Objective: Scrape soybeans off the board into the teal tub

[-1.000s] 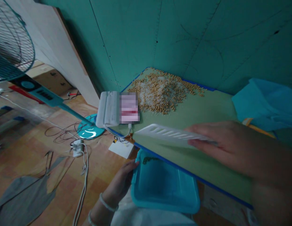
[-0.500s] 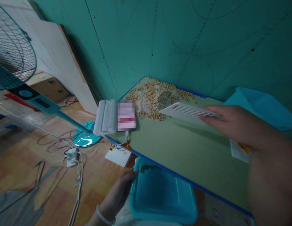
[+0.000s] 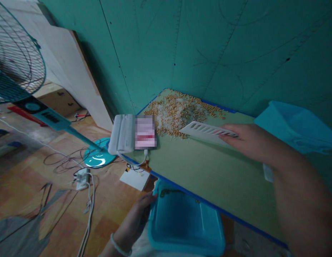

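Note:
My right hand (image 3: 244, 137) is closed on one end of a white slotted plastic board (image 3: 206, 134), held on edge low over the table (image 3: 219, 171). Its far end is at the near side of a pile of soybeans (image 3: 179, 110) mixed with fine white grains. Below the table's front edge, my left hand (image 3: 143, 207) grips the left rim of a blue plastic bin (image 3: 186, 246). The bin's mouth lies under the edge, and a few beans cling to its inner far wall. Most left fingers are hidden behind the bin.
A white device (image 3: 122, 134) and a blurred-out screen (image 3: 145, 132) with a cable sit at the table's left end. Another blue container (image 3: 294, 123) stands at the right by the green wall. A turquoise fan (image 3: 98, 153), power strip (image 3: 82, 178) and loose cords occupy the floor at left.
My right hand has shifted left and slightly down with the slotted board, bringing it nearer the table surface. The left hand and the bin have stayed almost still.

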`<state>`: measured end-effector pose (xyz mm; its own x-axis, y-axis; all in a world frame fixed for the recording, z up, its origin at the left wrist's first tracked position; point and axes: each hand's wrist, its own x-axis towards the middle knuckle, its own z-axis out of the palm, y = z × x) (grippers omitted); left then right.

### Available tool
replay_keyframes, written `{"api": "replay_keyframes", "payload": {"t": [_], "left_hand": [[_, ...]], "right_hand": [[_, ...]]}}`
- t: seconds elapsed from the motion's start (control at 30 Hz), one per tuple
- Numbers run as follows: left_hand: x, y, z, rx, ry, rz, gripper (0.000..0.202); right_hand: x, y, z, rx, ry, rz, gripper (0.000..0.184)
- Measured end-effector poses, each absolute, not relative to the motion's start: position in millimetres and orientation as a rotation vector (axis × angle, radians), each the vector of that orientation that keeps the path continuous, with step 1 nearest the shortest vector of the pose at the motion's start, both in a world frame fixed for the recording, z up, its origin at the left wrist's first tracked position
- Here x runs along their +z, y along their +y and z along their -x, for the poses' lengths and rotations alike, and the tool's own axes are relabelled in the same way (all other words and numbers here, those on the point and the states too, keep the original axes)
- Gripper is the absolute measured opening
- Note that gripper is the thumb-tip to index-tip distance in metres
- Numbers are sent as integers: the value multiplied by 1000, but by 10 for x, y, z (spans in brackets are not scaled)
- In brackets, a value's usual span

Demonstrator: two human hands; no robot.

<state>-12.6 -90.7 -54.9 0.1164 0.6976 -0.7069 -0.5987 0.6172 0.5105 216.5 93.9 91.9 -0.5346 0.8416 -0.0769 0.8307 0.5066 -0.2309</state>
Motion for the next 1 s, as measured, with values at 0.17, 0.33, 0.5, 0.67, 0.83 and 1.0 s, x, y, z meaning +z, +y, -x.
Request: {"api": "replay_keyframes", "payload": {"t": [0.17,0.33,0.5,0.67,0.83,1.0], "left_hand": [[-571,-914,127,981,1091,-113,29],[-575,-904,130,954,1096,-98,29],[-589,-906,129,945,1083,-95,29],[-631,-910,135,951,1036,-111,27],[-619,-903,133,952,1072,-115,24],[-568,-902,120,960,1032,-126,29]], "right_hand": [[921,951,-2183,353,-2705,1517,28],[922,951,-2213,318,-2705,1529,28],[918,948,-2234,312,-2716,1542,28],[899,957,-2247,335,-2728,1521,28],[886,971,-2244,328,-2742,1515,26],[884,969,-2231,314,-2736,1512,25]]}}
